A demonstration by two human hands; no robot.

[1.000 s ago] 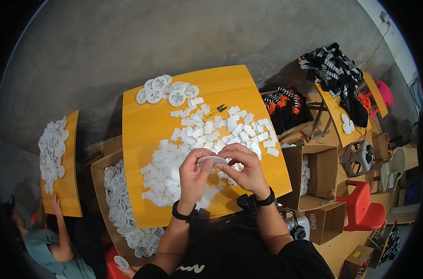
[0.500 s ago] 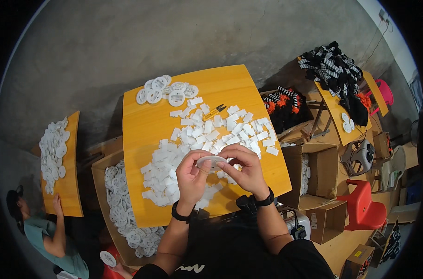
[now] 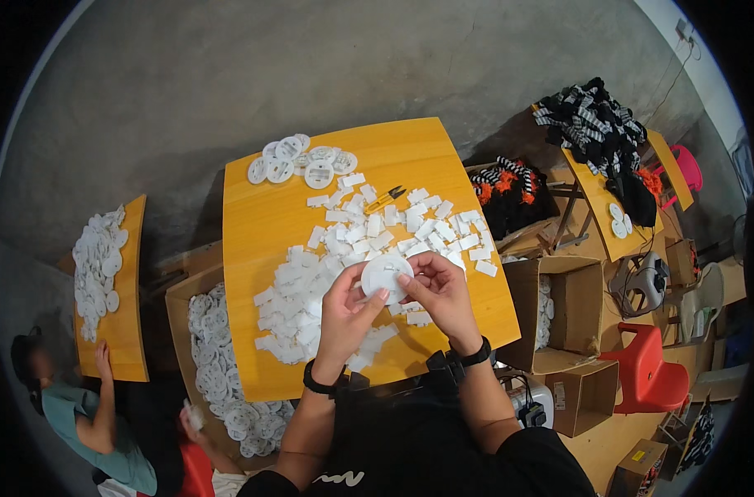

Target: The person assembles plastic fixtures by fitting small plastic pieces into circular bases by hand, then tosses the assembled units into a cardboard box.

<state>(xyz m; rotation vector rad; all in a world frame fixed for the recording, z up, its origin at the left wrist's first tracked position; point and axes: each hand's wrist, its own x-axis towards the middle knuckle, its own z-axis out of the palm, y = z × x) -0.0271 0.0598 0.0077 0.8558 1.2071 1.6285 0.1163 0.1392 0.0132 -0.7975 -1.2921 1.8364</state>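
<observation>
Both hands pinch one white disc [image 3: 385, 276] above the near edge of the yellow table [image 3: 410, 157]: left hand [image 3: 348, 311] grips its lower rim, right hand [image 3: 439, 290] its side; best keep it level over the pile of small white pieces [image 3: 310, 290] there

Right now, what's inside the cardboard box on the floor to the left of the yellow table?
The cardboard box is filled with round white plastic discs, heaped loosely. The yellow table overhangs the box's right side, so what lies there and beneath the top layer is hidden.
</observation>
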